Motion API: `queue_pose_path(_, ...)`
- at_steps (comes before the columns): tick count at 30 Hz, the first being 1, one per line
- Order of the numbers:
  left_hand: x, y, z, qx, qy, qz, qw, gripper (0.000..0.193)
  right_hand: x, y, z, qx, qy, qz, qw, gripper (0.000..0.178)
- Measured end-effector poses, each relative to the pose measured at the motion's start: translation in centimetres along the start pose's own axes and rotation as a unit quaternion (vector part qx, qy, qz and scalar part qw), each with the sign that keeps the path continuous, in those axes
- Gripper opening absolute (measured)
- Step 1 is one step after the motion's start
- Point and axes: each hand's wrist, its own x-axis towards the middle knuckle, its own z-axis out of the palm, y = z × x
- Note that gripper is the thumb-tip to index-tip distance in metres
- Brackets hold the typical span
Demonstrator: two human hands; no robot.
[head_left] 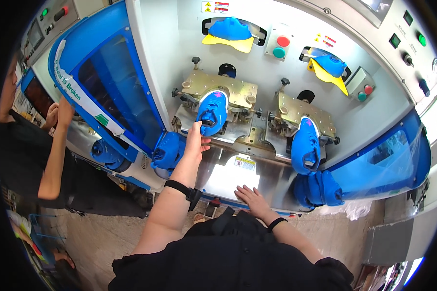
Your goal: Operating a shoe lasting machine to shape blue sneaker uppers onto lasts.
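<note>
My left hand (197, 141) grips a blue shoe (219, 104) at its heel, thumb on the collar and the other fingers lower down. The shoe has a white sole edge and a small pink mark near the toe, which points away from me over the left metal fixture (192, 82). With its fingers spread, my right hand (254, 200) rests on the shiny metal ledge (213, 167) and holds nothing. A second blue shoe (305, 148) sits at the right metal fixture (289, 104), apart from both hands.
Blue and yellow padded pieces (228, 39) hang in slots on the machine's back wall. Push-button boxes (278, 42) stand beside them. Blue-framed doors flank the bay, the left door (116, 77) standing ajar. More blue shoes (170, 150) lie at both ledge ends. A person (39, 145) is at the left.
</note>
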Motion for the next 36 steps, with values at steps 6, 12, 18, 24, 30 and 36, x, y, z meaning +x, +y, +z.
queue_pose_path(6, 0.3, 1.3, -0.5, 0.012, -0.035, -0.037, 0.999, 0.048, 0.3, -1.8, 0.2, -0.034, -0.011, 0.055, 0.998, 0.087)
queue_pose_path(12, 1.2, 1.6, -0.1, 0.029, -0.033, -0.041, 0.998, 0.047, 0.8, -3.7, 0.7, -0.086, 0.011, 0.127, 0.988, 0.09)
queue_pose_path(18, 1.9, 0.8, -1.3, 0.029, -0.027, -0.037, 0.999, 0.048, 0.9, -3.8, 0.8, -0.078, -0.002, 0.128, 0.989, 0.09)
queue_pose_path(24, 1.2, 1.1, -1.3, 0.011, -0.025, -0.032, 0.999, 0.046, 0.7, -4.0, 0.9, -0.064, -0.005, 0.151, 0.986, 0.09)
queue_pose_path(30, 3.6, 0.2, -1.1, 0.061, -0.032, -0.032, 0.997, 0.065, 0.0, -3.5, 1.0, -0.054, -0.01, 0.16, 0.986, 0.09)
queue_pose_path(36, 8.1, 0.8, -5.5, 0.076, 0.004, -0.027, 0.997, 0.072, -0.1, -2.3, 3.6, -0.034, 0.004, 0.104, 0.994, 0.055)
